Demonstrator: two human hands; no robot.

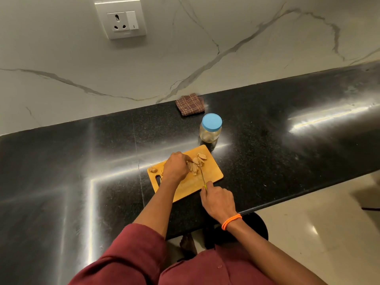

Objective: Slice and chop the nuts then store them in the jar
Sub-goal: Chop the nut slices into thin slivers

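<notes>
Several nuts (196, 164) | touching left hand (176, 166) | beside knife (202, 174)

A home kitchen: black granite counter (267, 130), marble backsplash (61, 58), wall socket (121, 19).

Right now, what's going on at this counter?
A person is slicing nuts on a wooden cutting board. The left hand holds the nuts steady while the right hand grips a knife, its blade down among them. One piece lies apart near the board's left edge. The jar stands behind the board, its blue lid on. A checked cloth lies by the wall.
</notes>
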